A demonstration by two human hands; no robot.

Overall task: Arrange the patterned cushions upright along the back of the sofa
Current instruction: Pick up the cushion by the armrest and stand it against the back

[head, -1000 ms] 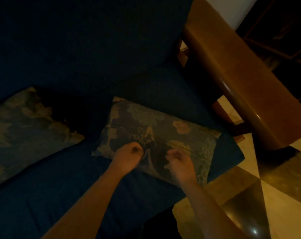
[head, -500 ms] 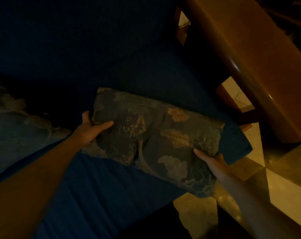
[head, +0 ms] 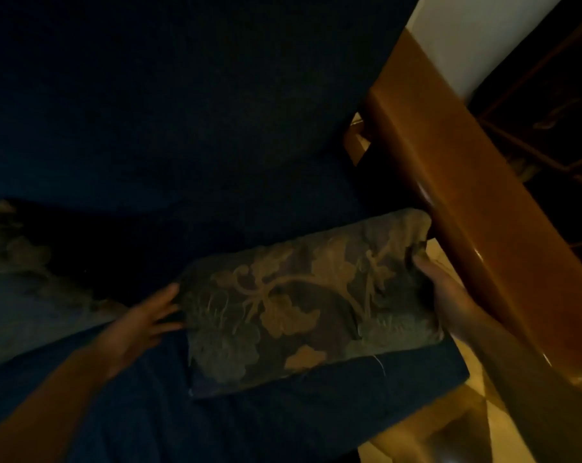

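- While it's pretty dim, the floral-patterned olive and tan fabric cushion (head: 311,305) sits on the dark blue sofa seat (head: 266,426), near the right-hand wooden armrest (head: 466,208).
- Left hand (head: 142,324) lies flat on its left edge, fingers (head: 166,295) spread, not gripping; right hand (head: 449,295) grasps the right end.
- It looks half tipped, not yet standing against the sofa's back (head: 182,111).
- Second patterned cushion (head: 25,289), far left, is lying slumped, so I'd say both are left to do.
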